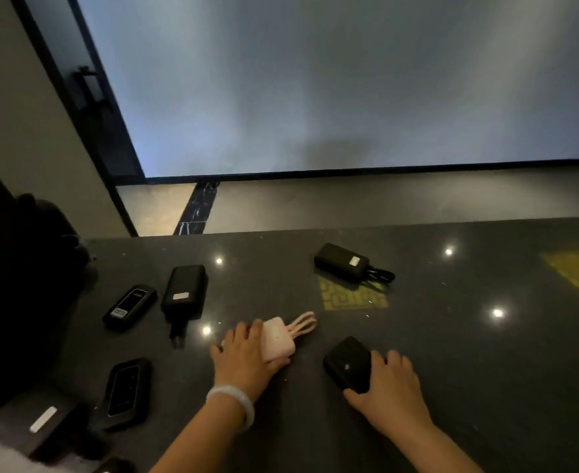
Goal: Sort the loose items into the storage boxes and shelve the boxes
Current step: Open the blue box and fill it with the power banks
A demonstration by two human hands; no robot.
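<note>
On the dark stone counter [451, 353] my left hand [243, 356] grips a pale pink power bank [279, 337] whose looped pink cable points away from me. My right hand [392, 384] holds a black power bank [347, 361], fingers on its near right edge and thumb under its near corner. Other loose black devices lie around: a power bank with a cable [344, 262] at the far middle, a larger one with a white label [186, 291], a slim one [129, 306] to its left, and a flat one with a screen [128, 392] near left.
A dark box with a white label [47, 419] sits at the near left corner, beside a tall dark shape [18, 285] along the left. The counter's far edge drops to a floor and a large glass wall [315, 97].
</note>
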